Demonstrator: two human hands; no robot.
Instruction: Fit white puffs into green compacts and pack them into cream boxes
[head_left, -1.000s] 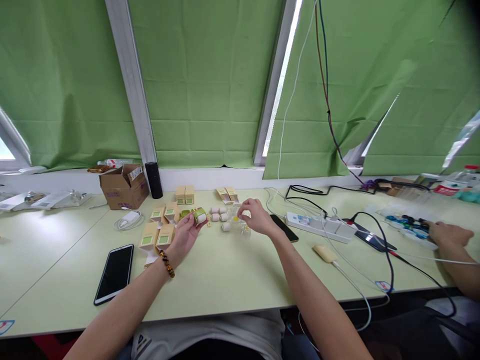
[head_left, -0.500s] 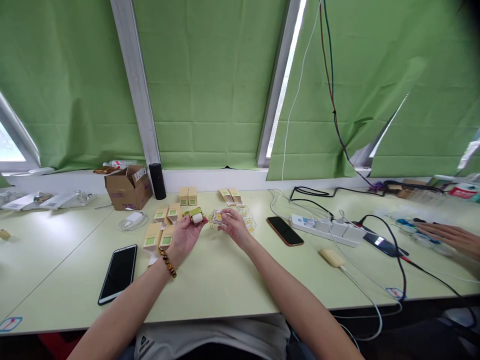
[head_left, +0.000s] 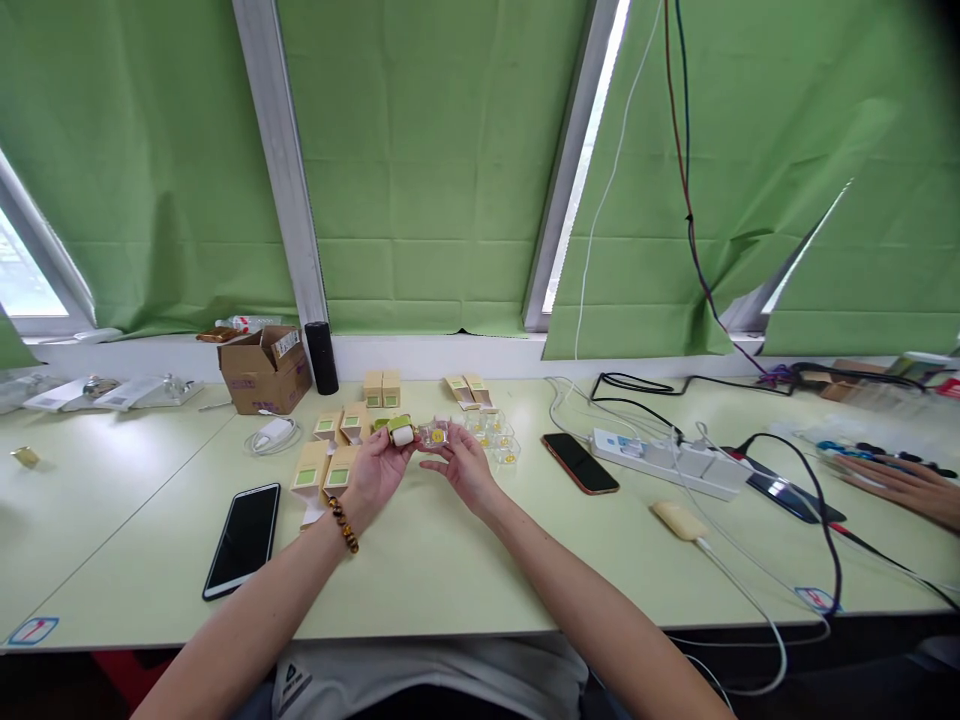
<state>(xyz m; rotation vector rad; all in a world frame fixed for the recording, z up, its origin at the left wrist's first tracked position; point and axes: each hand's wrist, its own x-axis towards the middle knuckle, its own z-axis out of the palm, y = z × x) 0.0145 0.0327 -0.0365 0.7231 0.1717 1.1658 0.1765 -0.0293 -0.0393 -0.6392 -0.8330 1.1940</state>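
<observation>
My left hand point(head_left: 379, 470), with a beaded bracelet point(head_left: 343, 524) at its wrist, holds a small green-and-white object point(head_left: 402, 430) whose exact kind I cannot make out. Just to its right, my right hand point(head_left: 469, 465) pinches a small clear plastic piece point(head_left: 433, 434) with a yellow round mark. The two pieces are very close; whether they touch is unclear. Behind my right hand stand several clear plastic pieces point(head_left: 504, 447) with yellow marks. Left of my left hand are several small kraft boxes point(head_left: 309, 470) with green squares.
A black-screened phone point(head_left: 242, 540) lies at left, another phone point(head_left: 580, 463) at right. Beyond that are a white power strip point(head_left: 664, 462), a cream mouse-like device point(head_left: 677, 520) and tangled cables. A carton point(head_left: 264, 372) and black cylinder point(head_left: 321, 358) stand behind. Another person's hand point(head_left: 900, 488) rests far right.
My hands have come closer together, bringing the clear plastic piece beside the green-and-white object. The view has shifted slightly, and the other person's hand appears lower.
</observation>
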